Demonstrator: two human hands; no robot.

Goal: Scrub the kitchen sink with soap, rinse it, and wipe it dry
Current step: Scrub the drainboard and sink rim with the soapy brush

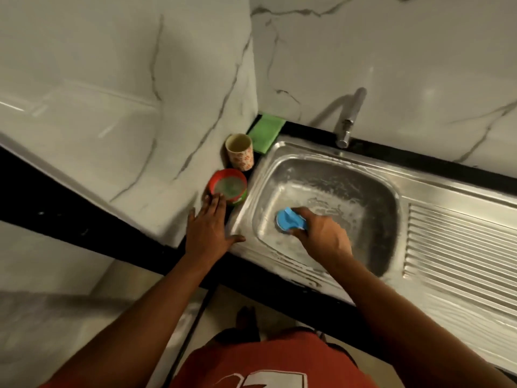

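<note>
The right hand [321, 233] grips a blue scrubber [291, 221], which juts out at the hand's 10 o'clock and presses against the soapy floor of the steel sink [363, 175], toward the basin's 8 o'clock. The left hand [208, 233] lies flat with fingers spread at the sink's 9 o'clock edge, its fingertips touching the red soap tub [228, 189] at its 12 o'clock.
</note>
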